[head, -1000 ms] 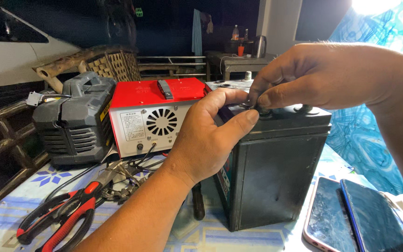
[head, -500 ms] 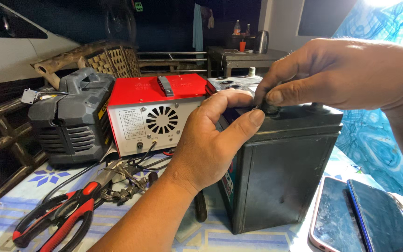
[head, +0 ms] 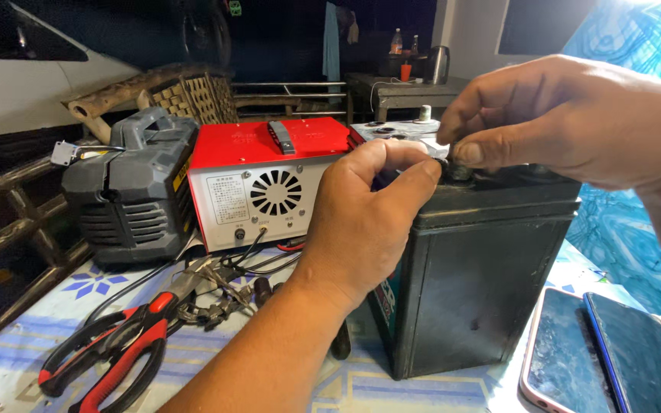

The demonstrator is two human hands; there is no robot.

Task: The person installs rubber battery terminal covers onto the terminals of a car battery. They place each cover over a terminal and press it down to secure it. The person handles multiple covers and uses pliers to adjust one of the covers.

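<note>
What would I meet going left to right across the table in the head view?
Red-handled pliers → grey machine with a carry handle → red and white box with a round vent → left hand → black battery, with the right hand at its top → two phones.

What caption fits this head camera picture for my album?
Two hands, left and right, pinch a small cap atop a black battery beside a red charger.
</note>
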